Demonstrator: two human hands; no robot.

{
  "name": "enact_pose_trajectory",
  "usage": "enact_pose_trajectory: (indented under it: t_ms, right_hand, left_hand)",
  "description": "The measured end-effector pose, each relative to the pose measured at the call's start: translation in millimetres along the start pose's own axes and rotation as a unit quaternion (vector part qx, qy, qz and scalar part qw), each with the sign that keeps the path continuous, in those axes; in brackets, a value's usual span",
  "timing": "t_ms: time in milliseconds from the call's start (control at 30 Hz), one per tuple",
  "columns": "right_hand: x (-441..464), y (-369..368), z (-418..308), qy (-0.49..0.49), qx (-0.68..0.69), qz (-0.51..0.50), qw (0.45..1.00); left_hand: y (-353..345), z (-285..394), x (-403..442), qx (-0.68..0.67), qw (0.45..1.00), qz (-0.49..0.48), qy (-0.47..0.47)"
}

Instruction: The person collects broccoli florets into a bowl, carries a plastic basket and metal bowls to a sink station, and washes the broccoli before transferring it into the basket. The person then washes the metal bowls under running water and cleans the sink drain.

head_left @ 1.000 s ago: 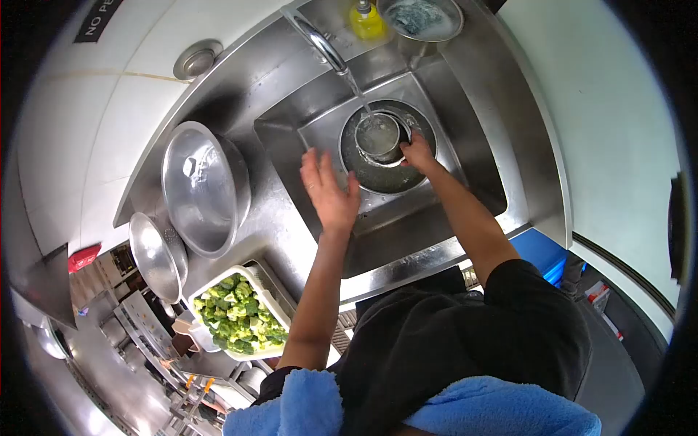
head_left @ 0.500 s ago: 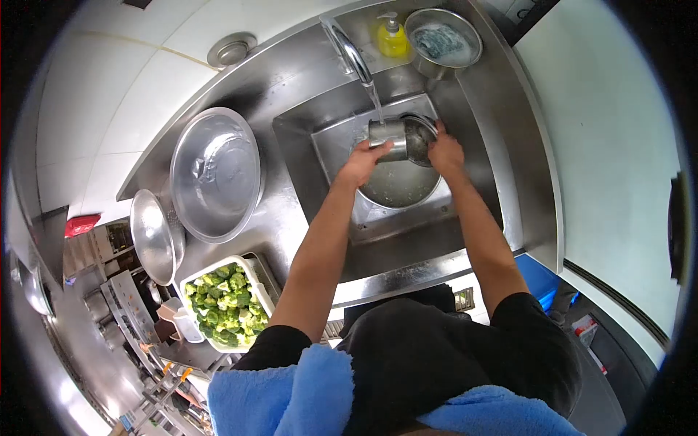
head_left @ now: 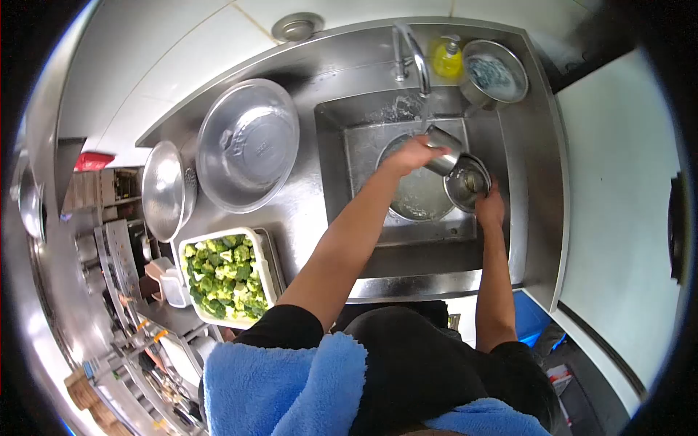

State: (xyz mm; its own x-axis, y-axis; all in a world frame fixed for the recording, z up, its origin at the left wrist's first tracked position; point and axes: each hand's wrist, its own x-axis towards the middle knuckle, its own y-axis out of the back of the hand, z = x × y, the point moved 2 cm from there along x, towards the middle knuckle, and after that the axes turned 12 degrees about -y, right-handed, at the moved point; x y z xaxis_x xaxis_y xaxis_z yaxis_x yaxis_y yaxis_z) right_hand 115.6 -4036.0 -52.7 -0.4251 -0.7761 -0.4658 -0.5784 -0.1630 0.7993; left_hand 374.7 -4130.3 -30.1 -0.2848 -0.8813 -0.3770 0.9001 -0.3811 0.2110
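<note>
My left hand (head_left: 416,154) is closed around a steel cup (head_left: 446,150), which is tilted under the faucet (head_left: 416,54) with its base toward the upper left. My right hand (head_left: 490,208) grips the rim of a small round steel bowl (head_left: 459,193) close beside the cup. A little water seems to be inside this bowl. Below both hands, a wide metal basin (head_left: 420,209) of cloudy water stands in the steel sink (head_left: 407,254). My left hand and the cup partly hide the basin.
A yellow soap bottle (head_left: 447,61) and a pot with suds and a scrubber (head_left: 494,76) stand behind the sink. On the left counter are a large metal bowl (head_left: 247,163), a colander (head_left: 166,190) and a white basket (head_left: 267,272) of broccoli (head_left: 229,280).
My right hand has lowered the small bowl away from the cup and turned its opening up. The cup has tilted toward the bowl. The view has shifted, moving the sink rightward in the picture.
</note>
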Motion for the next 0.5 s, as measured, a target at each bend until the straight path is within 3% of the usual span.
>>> enact_pose_trajectory:
  t_ms: [100,133,233,267,367,400,500]
  right_hand:
    - [-20,3,3,0.025,-0.011,-0.018,0.999]
    - [-22,2,8,0.017,0.003,-0.032,0.999]
    - [-21,-19,34,0.013,0.038,-0.061,0.997]
    - [-16,-30,50,0.024,0.047,-0.061,0.997]
    - [-26,-27,56,0.007,0.093,-0.096,0.991]
    - [-32,-23,54,-0.01,0.114,-0.113,0.987]
    - [-46,-10,44,-0.014,0.16,-0.163,0.974]
  left_hand:
    - [2,1,17,0.149,0.985,-0.03,-0.076]
    - [6,5,19,0.136,0.99,-0.02,-0.033]
    - [9,20,17,-0.058,0.992,0.109,-0.032]
    - [9,12,24,-0.19,0.968,0.164,0.015]
    - [14,-23,35,-0.501,0.852,0.14,0.052]
    - [18,-4,11,-0.531,0.82,0.17,0.128]
    - [14,-74,13,-0.574,0.79,0.197,0.087]
